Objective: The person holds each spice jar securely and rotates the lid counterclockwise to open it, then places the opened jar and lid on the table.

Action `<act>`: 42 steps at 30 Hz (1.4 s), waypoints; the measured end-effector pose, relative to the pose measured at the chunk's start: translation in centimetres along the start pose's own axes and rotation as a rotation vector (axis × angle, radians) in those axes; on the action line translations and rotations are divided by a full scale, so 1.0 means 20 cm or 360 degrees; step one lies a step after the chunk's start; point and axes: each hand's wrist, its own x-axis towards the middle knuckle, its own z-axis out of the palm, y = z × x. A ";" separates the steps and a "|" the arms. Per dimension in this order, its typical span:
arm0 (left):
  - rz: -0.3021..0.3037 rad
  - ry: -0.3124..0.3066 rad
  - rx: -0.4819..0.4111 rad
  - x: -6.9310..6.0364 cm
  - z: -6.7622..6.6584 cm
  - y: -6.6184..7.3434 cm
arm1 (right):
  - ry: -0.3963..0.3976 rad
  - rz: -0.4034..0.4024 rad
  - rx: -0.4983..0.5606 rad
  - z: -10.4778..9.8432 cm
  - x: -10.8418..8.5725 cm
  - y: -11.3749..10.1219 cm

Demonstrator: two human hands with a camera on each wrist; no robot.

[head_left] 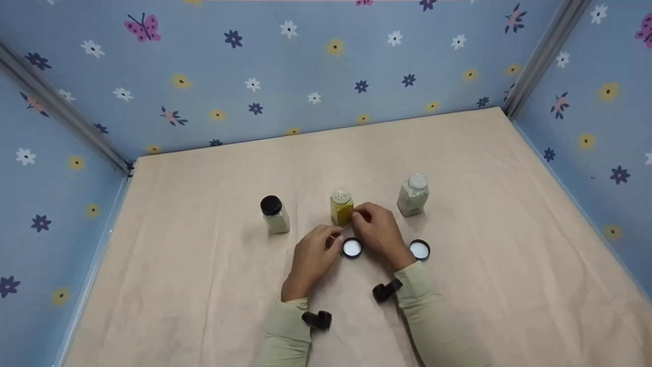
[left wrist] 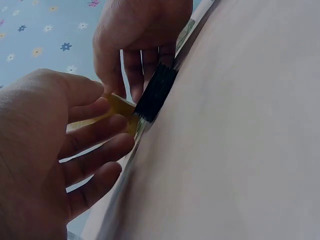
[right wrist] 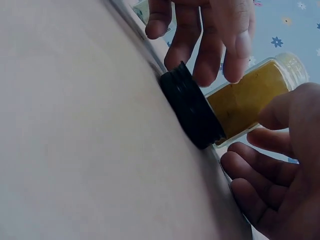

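A small glass shaker jar of yellow powder [head_left: 342,211] stands upright between the hands, its pale perforated top uncovered. In front of it a black screw lid [head_left: 352,248] lies upside down, white liner up. My left hand [head_left: 313,257] hovers left of this lid, fingers loosely bent and holding nothing. At the jar's right side is my right hand [head_left: 379,234], with thumb and fingertips close to the glass. The right wrist view shows the right thumb [right wrist: 276,111] overlapping the jar; whether it touches cannot be told.
To the left stands a jar of pale green contents [head_left: 277,223] wearing a black cap. Another pale green jar [head_left: 413,198], with its perforated top bare, stands to the right. A second upturned black lid [head_left: 419,249] lies beside the right wrist. Flowered blue panels [head_left: 316,66] border the cloth-covered table [head_left: 204,204].
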 end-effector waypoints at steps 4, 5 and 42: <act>0.0038 0.0157 -0.0038 0.00 -0.02 -0.01 | 0.0066 0.0042 -0.0042 0.00 0.00 -0.02; 0.0058 0.0211 -0.0053 0.01 -0.02 -0.01 | 0.0078 0.0049 -0.0045 0.00 -0.01 -0.02; -0.0525 0.1358 -0.0486 -0.04 -0.35 -0.24 | 0.0019 0.0153 0.0542 0.08 -0.09 -0.18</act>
